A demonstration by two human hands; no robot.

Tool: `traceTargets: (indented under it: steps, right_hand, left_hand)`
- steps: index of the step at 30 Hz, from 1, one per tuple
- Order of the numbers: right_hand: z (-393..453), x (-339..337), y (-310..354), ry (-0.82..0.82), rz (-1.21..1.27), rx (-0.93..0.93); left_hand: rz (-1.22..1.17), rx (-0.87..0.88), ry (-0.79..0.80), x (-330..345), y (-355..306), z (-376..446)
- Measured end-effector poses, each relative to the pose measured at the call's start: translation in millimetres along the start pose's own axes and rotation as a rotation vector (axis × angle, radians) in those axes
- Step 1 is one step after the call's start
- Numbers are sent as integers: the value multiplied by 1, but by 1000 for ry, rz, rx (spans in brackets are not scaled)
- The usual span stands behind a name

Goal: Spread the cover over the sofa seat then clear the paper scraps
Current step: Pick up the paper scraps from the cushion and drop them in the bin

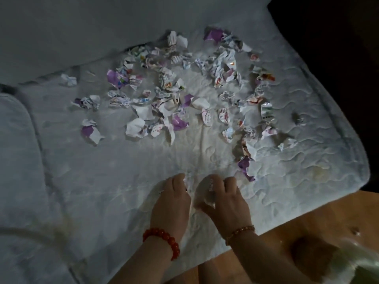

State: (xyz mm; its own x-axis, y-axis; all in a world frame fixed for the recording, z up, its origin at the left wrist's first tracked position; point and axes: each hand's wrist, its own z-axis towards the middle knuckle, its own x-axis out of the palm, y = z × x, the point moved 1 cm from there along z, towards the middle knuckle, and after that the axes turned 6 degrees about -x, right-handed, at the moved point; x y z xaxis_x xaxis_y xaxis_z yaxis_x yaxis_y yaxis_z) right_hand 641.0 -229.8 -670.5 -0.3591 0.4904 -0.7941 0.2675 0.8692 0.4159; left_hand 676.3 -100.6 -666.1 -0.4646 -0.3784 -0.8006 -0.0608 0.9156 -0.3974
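Observation:
A white quilted cover (297, 119) lies spread over the sofa seat. Several crumpled paper scraps (170, 83), white with purple and printed patches, are scattered across its far and middle part. One purple scrap (244, 165) lies just beyond my right hand. Both hands sit close together near the seat's front edge. My right hand (225, 201) grips a crumpled white paper scrap (205, 193), and my left hand (172, 201), its fingers curled down, holds the same scrap's left side. The dim light hides the fingertips.
The sofa backrest (82, 27) rises at the top left. Another covered seat cushion (16, 140) adjoins on the left. A wooden floor (287, 232) shows at the bottom right, with a pale translucent bag (361, 263) in the corner. Right of the sofa is darkness.

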Motion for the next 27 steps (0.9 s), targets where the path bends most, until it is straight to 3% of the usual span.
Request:
traceTargets:
  steps: [7,11,15,19,24,27]
  right_hand:
    - [2,10,2,66,29,-126]
    - [17,-3,15,-8,139,-71]
    - [45,-28,51,-89,191,-179]
    - [84,-52,81,-172,144,-265]
    - [120,-58,97,-280,118,-237]
    - [134,-48,98,-208,45,-165]
  left_hand:
    - [-50,-55,46,4,6,-13]
    - [-107,-105,28,-20,7,-5]
    - [-169,-158,-1,-50,13,10]
    - [-225,-212,-142,-79,17,32]
    - [-235,-255,-296,-100,28,67]
    - [-206,-239,-307,-101,39,88]
